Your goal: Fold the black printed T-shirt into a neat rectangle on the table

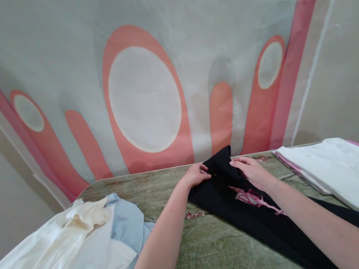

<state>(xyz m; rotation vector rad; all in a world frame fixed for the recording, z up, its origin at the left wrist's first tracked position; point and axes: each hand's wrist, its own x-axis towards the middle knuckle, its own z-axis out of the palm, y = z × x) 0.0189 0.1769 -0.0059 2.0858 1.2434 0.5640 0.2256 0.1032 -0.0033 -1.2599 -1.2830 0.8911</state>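
Observation:
A black garment [250,221] with a pink printed design lies slantwise on the table, running from the far middle toward the near right. Its far end is lifted into a raised fold with a pointed tip. My left hand [196,175] pinches the cloth at the left of that fold. On the fold's right side, my right hand [249,172] grips the fabric between thumb and fingers. My right forearm crosses over the garment and hides part of it. Whether the piece is a shirt or trousers I cannot make out.
Loose cream, white and pale blue clothes [78,249] are heaped at the left. A flat stack of folded clothes [352,169], white on top with pink edges beneath, lies at the right. The wood-patterned table [200,251] ends against a wall covering [230,9] with pink shapes.

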